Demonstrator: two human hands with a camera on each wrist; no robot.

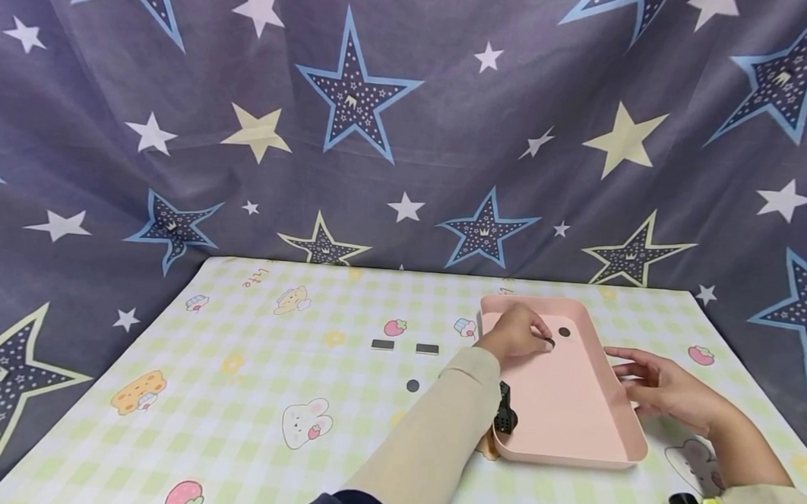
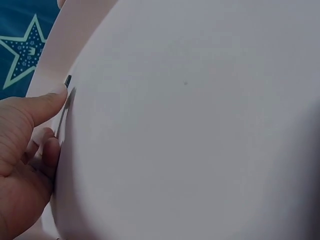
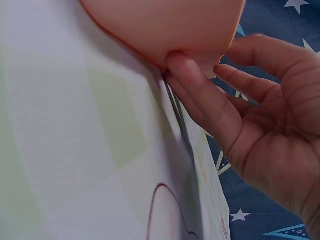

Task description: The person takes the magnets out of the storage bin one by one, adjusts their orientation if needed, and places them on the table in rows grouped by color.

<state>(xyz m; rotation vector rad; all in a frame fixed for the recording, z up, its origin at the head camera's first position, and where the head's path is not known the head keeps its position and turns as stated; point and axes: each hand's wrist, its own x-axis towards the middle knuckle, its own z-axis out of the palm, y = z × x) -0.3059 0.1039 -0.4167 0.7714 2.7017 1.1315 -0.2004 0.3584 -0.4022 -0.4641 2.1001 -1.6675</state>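
Inside the pink tray [image 1: 559,412], my left hand [image 1: 518,336] pinches a small dark disc [image 1: 549,342] between thumb and fingers, low over the tray floor. The left wrist view shows the disc [image 2: 68,80] nearly edge-on at the thumb tip. Just to its right, a second dark disc [image 1: 564,332] lies flat on the tray floor. My right hand [image 1: 670,388] is at the outside of the tray's right wall. Its extended fingertips touch the pink wall [image 3: 200,30] in the right wrist view, and the palm is bare.
Left of the tray, two dark rectangular pieces, one [image 1: 383,344] beside the other [image 1: 427,349], lie on the checked tablecloth [image 1: 229,441]. Nearer me is another dark disc [image 1: 413,386]. A star-patterned curtain [image 1: 408,168] hangs behind the table.
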